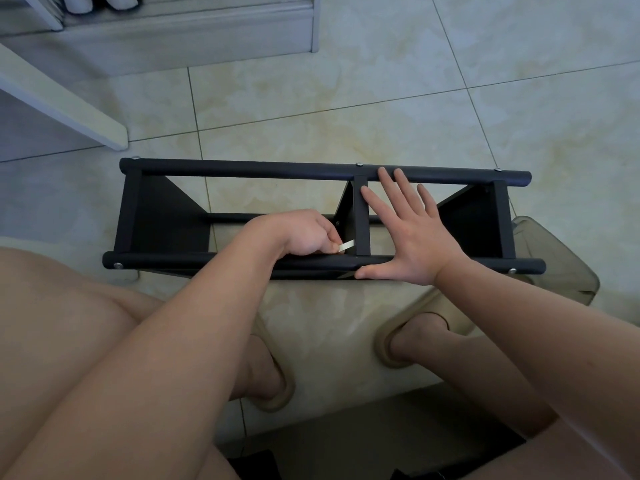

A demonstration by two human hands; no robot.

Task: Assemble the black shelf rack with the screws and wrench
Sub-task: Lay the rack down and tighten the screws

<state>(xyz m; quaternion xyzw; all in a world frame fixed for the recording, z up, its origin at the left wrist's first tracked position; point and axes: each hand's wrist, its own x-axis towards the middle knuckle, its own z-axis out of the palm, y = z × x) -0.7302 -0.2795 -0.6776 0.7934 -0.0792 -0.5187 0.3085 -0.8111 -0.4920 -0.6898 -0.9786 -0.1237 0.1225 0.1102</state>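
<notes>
Head view, looking down on the black shelf rack (242, 168), laid lengthwise on the tile floor (346, 98) just ahead of the feet. Two long round rails, far and near, joined by three flat panels: left end, middle, right end. Silver screws (358, 164) seated along the rails at the joints.

Left hand (298, 233) inside the frame, just left of the middle panel, knuckles up, fingers curled tight and pinching a small pale wrench (347, 245), its tip toward the foot of that panel by the near rail. Left forearm crossing the near rail.

Right hand (408, 237) spread flat over the frame, right of the middle panel, fingers straight and fanned, the longest fingertips on the far rail, thumb pressed along the near rail, nothing grasped. Both forearms bare, reaching forward from the lower corners.

Below the rack, bare knees and two feet in tan slippers (398, 341). Partly hidden by the rack's right end, a translucent grey bin (554, 271). Top left, a slanting white board (62, 105) and the base of a pale cabinet (190, 39).
</notes>
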